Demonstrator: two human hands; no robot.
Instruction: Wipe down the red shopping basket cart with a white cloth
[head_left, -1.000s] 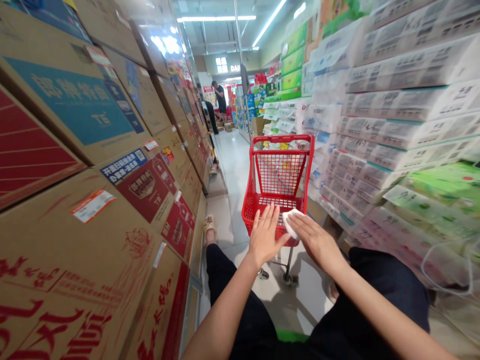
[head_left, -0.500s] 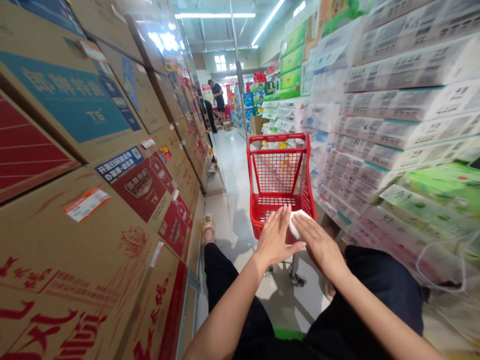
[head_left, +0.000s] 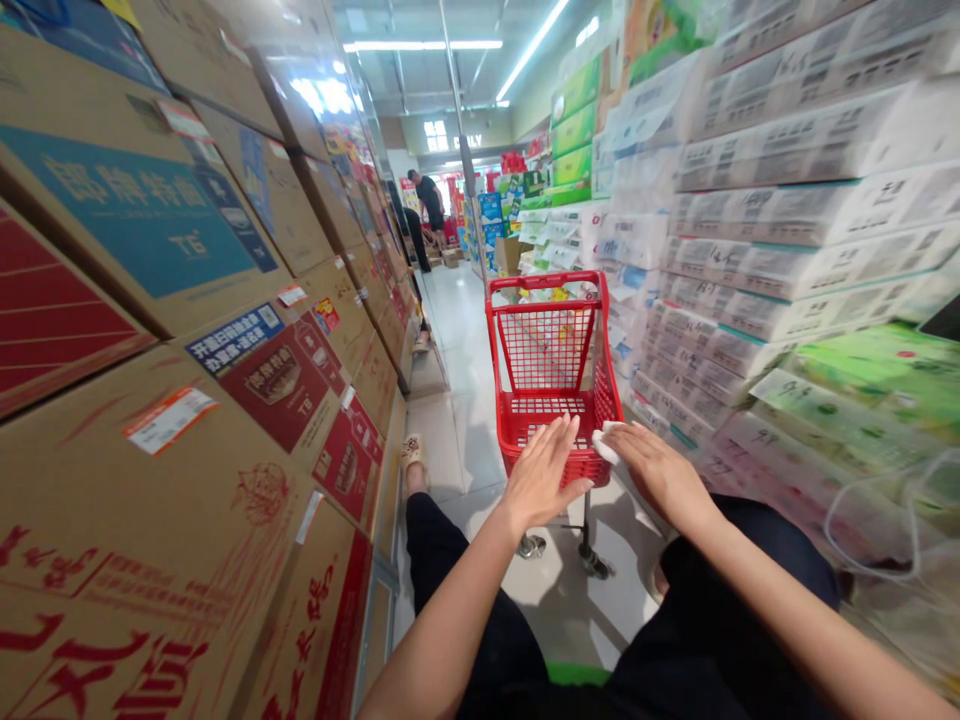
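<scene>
In front of me stands a red shopping cart (head_left: 551, 350) with a mesh back panel, a slotted base and small casters. My left hand (head_left: 541, 470) hovers in the air before its near rim, fingers stretched out, palm turned down and inward, holding nothing. To its right, my right hand (head_left: 660, 465) has a small crumpled white tissue (head_left: 606, 443) under its fingers, the thumb hidden behind. The tissue pokes out past the fingertips. A gap separates the two hands. I cannot tell whether either hand touches the cart.
Cardboard cartons (head_left: 247, 480) are stacked along the left side. White plastic-wrapped packs (head_left: 765, 215) rise in a tall stack on the right, with green packs (head_left: 877, 370) lower down. Tiled floor (head_left: 461, 300) runs ahead between them. A person (head_left: 430, 200) bends over far down the aisle.
My hands have moved apart, the right one shifting right with the tissue. The left hand stays stretched out. The view has shifted slightly, so the cart appears a little farther left.
</scene>
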